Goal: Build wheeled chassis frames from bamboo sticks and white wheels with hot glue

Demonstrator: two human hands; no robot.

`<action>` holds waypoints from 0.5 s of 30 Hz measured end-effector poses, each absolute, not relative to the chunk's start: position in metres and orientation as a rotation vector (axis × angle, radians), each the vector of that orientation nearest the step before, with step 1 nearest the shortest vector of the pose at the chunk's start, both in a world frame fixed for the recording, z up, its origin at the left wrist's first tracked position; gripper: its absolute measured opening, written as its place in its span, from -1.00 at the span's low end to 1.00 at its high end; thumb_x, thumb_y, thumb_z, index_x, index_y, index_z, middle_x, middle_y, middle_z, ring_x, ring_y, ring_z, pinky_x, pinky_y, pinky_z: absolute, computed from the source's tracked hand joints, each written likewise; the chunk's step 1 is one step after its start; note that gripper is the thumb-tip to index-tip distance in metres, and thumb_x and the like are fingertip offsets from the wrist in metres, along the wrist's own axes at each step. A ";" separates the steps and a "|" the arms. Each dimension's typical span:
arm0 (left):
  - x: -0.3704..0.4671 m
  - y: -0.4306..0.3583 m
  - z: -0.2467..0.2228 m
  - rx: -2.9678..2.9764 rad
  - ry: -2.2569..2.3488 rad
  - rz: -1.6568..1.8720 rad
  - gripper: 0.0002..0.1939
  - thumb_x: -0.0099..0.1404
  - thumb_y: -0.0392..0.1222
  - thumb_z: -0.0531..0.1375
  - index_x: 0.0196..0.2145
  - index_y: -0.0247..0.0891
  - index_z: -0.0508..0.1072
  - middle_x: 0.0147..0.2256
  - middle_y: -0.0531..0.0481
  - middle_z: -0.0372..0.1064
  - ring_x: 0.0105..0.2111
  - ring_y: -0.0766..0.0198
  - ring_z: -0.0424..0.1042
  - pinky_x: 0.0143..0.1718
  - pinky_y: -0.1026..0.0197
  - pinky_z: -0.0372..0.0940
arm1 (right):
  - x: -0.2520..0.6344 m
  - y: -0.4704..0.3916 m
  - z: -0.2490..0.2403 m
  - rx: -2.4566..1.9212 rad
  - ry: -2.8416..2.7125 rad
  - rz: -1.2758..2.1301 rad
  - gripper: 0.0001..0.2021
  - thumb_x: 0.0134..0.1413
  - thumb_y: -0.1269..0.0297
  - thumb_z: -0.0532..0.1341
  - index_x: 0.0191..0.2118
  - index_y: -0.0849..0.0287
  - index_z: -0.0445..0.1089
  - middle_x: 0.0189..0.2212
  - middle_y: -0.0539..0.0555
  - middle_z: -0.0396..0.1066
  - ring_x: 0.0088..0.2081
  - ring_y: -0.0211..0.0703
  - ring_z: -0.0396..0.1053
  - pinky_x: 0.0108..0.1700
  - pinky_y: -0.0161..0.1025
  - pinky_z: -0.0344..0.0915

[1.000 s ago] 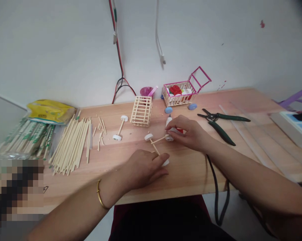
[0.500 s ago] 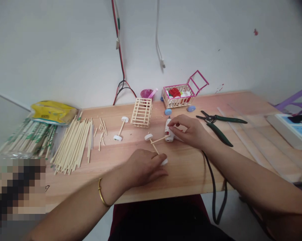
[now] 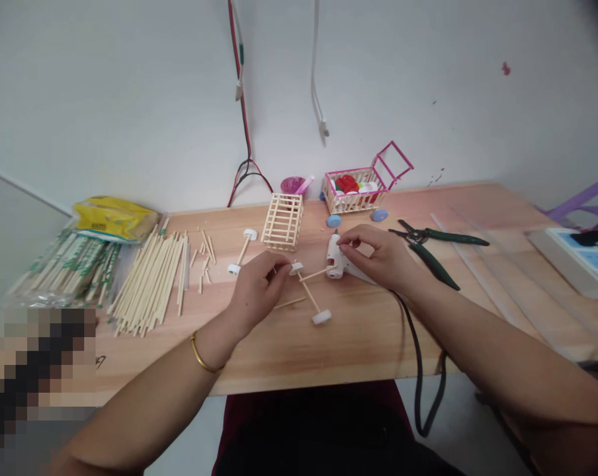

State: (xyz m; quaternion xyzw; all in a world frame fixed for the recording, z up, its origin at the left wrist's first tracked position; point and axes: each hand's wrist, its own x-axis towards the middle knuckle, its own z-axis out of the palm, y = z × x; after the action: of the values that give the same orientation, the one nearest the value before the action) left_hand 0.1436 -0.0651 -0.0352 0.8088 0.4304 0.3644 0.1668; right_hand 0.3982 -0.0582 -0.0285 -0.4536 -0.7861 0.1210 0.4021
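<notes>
A wooden stick axle (image 3: 308, 293) with a white cap at each end lies on the table, another stick crossing it toward the glue gun. My left hand (image 3: 260, 285) is pinched closed by its upper cap; what the fingertips hold is too small to make out. Beside the white glue gun (image 3: 334, 256) is my right hand (image 3: 378, 256), thumb and forefinger bent close together over it, their grip unclear. A second capped axle (image 3: 243, 251) lies to the left. Behind my hands stands a small stick basket (image 3: 282, 221).
Wooden sticks (image 3: 153, 281) and a yellow packet (image 3: 114, 219) are at left. A pink-rimmed cart (image 3: 354, 190) full of caps stands at the back. Green-handled cutters (image 3: 435, 254), clear glue sticks and a power strip (image 3: 581, 259) are at right.
My left hand has moved up and left, off the axle's lower cap, to its upper cap. A loose stick on the table beneath it now shows. My right hand stays by the glue gun.
</notes>
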 end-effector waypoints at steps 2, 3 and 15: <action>0.143 -0.062 -0.038 2.317 1.182 1.021 -0.93 0.27 -0.31 0.15 -0.34 -0.28 0.43 -0.44 0.03 0.36 -0.43 0.35 0.32 -0.38 0.28 0.20 | 0.398 -0.058 -0.029 -1.137 -1.995 0.301 -0.93 0.12 0.34 0.17 -0.31 0.14 0.39 -0.36 0.07 0.44 -0.32 -0.18 0.36 -0.27 -0.22 0.29; 0.142 -0.060 -0.040 2.331 1.153 1.009 -0.94 0.27 -0.31 0.15 -0.34 -0.28 0.43 -0.43 0.03 0.36 -0.41 0.34 0.32 -0.37 0.28 0.21 | 0.398 -0.058 -0.030 -1.132 -1.999 0.299 -0.93 0.12 0.34 0.17 -0.31 0.14 0.39 -0.36 0.07 0.44 -0.32 -0.18 0.36 -0.26 -0.21 0.29; 0.140 -0.057 -0.041 2.443 0.910 0.900 -0.85 0.33 -0.32 0.08 -0.21 -0.28 0.45 -0.32 -0.06 0.33 -0.30 0.29 0.33 -0.27 0.22 0.28 | 0.399 -0.059 -0.028 -1.100 -2.080 0.261 -0.94 0.09 0.36 0.17 -0.35 0.12 0.39 -0.38 0.07 0.45 -0.33 -0.15 0.36 -0.26 -0.17 0.28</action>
State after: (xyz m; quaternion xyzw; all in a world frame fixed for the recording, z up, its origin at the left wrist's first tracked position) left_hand 0.1404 -0.0568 -0.0408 0.8695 0.3239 0.3205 0.1907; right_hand 0.3986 -0.0589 -0.0277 -0.4303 -0.8137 0.1021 0.3773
